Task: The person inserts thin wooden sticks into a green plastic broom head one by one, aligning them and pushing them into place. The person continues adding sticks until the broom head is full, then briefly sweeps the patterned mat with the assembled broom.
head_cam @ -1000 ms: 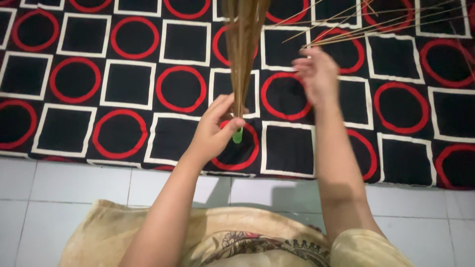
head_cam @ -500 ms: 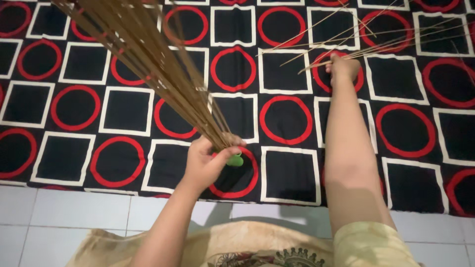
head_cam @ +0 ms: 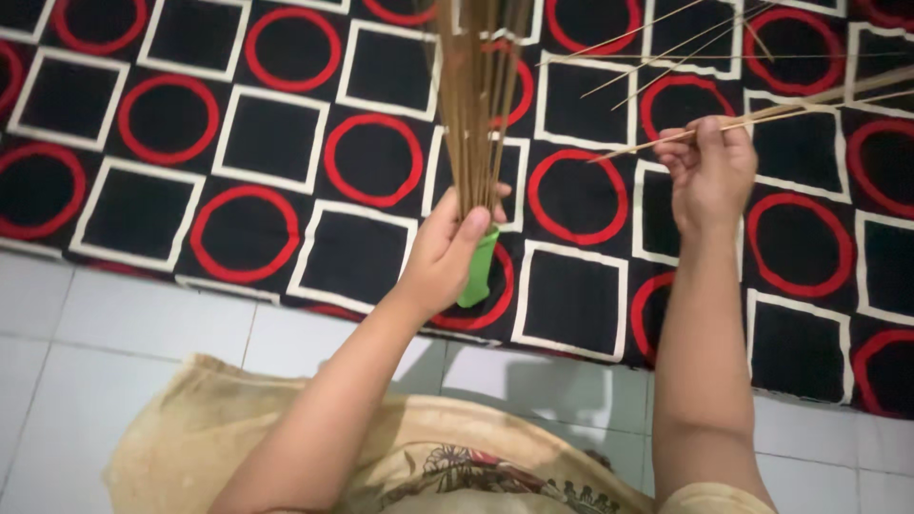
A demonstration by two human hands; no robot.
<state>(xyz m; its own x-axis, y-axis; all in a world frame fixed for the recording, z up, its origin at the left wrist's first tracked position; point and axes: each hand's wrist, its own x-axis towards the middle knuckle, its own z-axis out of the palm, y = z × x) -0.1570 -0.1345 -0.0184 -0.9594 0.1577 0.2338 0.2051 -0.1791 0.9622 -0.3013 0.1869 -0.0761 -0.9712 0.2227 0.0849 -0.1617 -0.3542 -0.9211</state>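
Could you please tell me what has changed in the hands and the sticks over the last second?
The stick bundle swung left, then back upright. The right hand, which had reached out to the loose sticks, now pinches a thin stick. The left hand kept its grip.

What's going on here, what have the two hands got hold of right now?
The person's left hand grips a bundle of thin brown sticks upright by its green handle. The right hand pinches a few loose sticks that point off to the right. Both are held above a black mat with red circles on a white tiled floor.
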